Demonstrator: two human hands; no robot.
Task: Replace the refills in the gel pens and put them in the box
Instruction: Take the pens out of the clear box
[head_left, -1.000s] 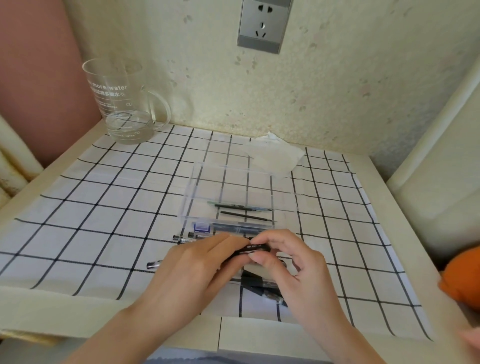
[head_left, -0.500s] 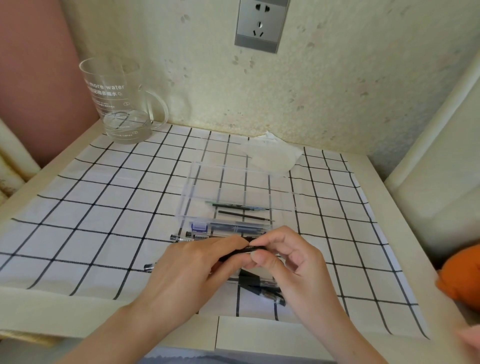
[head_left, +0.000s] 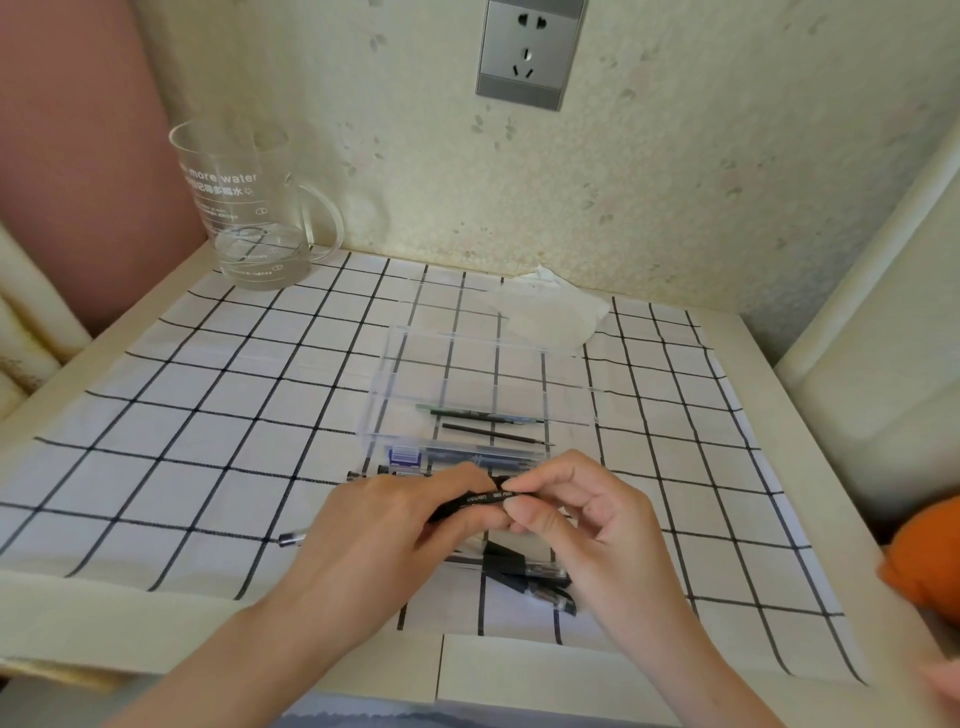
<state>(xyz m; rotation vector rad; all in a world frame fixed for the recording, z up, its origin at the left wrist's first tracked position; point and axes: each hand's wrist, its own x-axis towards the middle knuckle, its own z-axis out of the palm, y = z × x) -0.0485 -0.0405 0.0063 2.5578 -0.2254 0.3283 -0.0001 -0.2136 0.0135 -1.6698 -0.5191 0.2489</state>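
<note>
Pen, likely light, stiff and slick-barrelled, is held just nearer than the clear box, pinched end to end by left hand and right hand, best gripped either side of its joint

The pen is black plastic, rather matt. The box is clear, glossy plastic. The cloth on the smooth table looks woven and matt. The cup is clear and shiny, the wall rough, the socket plate satin grey.
</note>
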